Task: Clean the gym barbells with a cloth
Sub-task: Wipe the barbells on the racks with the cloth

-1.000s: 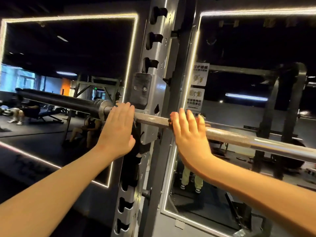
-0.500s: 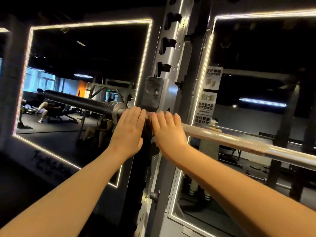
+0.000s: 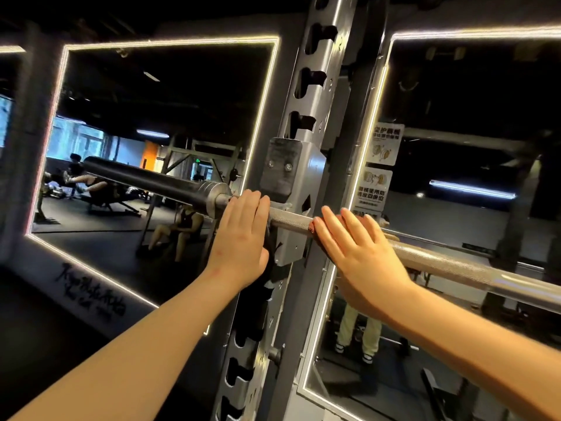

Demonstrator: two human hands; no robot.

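The barbell (image 3: 440,262) lies across a grey hook bracket (image 3: 291,174) fixed to the rack upright (image 3: 315,86). Its knurled shaft runs out to the right, and its dark sleeve (image 3: 145,177) sticks out to the left of the upright. The person's left hand (image 3: 239,238) lies flat over the shaft just left of the bracket, beside the sleeve's collar. Its fingers are straight and together and grip nothing. The right hand (image 3: 358,253) lies over the shaft just right of the bracket, with its fingers straight and slightly spread. It presses down on a reddish-brown cloth (image 3: 311,227), of which only a small edge shows under the index finger. The right thumb is hidden behind the bar. Lit-edged mirrors (image 3: 151,117) hang on the wall on both sides of the upright, and two printed signs (image 3: 384,144) are stuck on the right-hand mirror.
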